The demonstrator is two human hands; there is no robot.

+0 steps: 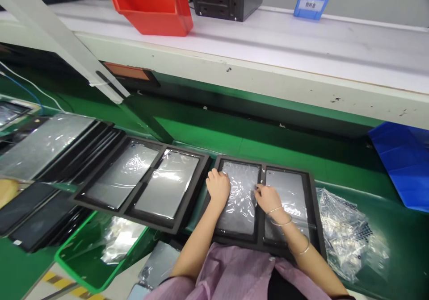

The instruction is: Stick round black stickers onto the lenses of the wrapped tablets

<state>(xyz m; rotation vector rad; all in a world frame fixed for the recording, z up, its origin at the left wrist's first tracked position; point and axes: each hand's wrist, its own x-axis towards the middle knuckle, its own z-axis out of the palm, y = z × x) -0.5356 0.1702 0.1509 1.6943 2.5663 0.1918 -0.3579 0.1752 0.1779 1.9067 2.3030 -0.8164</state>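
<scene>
In front of me lies a dark foam tray [263,193] with two recesses. Its left recess holds a grey tablet-like panel [238,202] under wrinkled clear plastic film. My left hand [218,186] is at the panel's upper left edge, fingers curled down on the film. At the panel's right edge, my right hand [268,198] pinches the film between thumb and fingers. A second grey panel [288,193], also wrapped, fills the right recess, partly covered by my right wrist with its bracelets. The exact grip of my left fingertips is hidden.
To the left is another foam tray [125,215] with two wrapped panels, then stacked trays [50,143]. Crumpled clear bags [345,233] lie at the right. A green bin [97,286] stands below. The white shelf [251,50] overhangs the bench, carrying a red bin [157,14].
</scene>
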